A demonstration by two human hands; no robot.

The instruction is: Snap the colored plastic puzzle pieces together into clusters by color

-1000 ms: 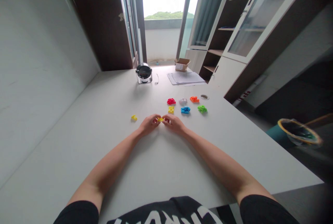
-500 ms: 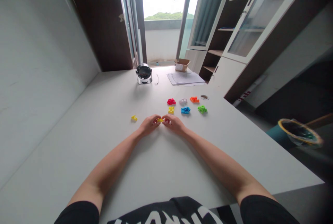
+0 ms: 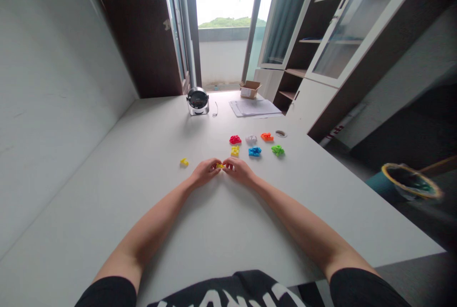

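Between the fingertips of my left hand [image 3: 206, 171] and my right hand [image 3: 237, 171] is a small yellow plastic piece [image 3: 220, 166]. Both hands are closed in a pinch on it, just above or on the white table [image 3: 143, 154]; its exact shape is mostly hidden by fingers. To the left lies a loose yellow plastic piece [image 3: 184, 162]. Beyond my right hand sits a yellow block-like piece [image 3: 234, 151], with a blue piece [image 3: 254, 152] and a green piece [image 3: 277, 150] to its right. Behind them are red [image 3: 234, 139], pale lilac [image 3: 251, 139] and orange pieces [image 3: 266, 137].
A roll of tape [image 3: 281, 133] lies beside the orange piece. At the far side stand a black round lamp-like device [image 3: 197, 100], papers [image 3: 255, 107] and an open cardboard box [image 3: 250, 89]. A bin [image 3: 410, 181] stands on the floor at right.
Both hands stay almost in place, still pinching the small yellow piece, which has shifted very slightly. The pieces on the table have not moved.
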